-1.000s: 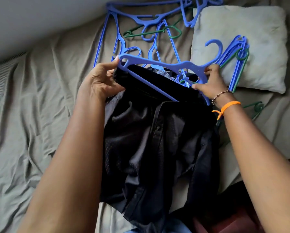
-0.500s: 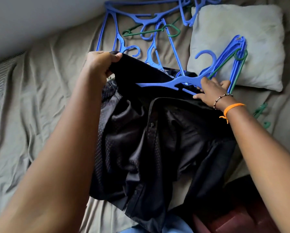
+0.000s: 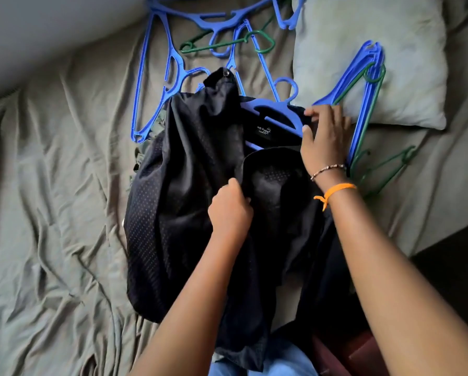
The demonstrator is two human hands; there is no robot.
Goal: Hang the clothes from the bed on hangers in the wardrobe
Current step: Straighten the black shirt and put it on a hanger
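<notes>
Two hands work a black shirt (image 3: 189, 185) lying on the bed (image 3: 51, 213). Left hand (image 3: 231, 210) pinches its front fabric; right hand (image 3: 325, 137) grips the shoulder over a blue hanger (image 3: 276, 112) inside.

Bare forearms; right wrist: orange band (image 3: 336, 189), beaded bracelet (image 3: 326, 169).

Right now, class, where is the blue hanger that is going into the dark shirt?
In the head view, the blue hanger sits inside the dark shirt's collar at upper centre, held by the right hand, just left of the pillow.
</notes>
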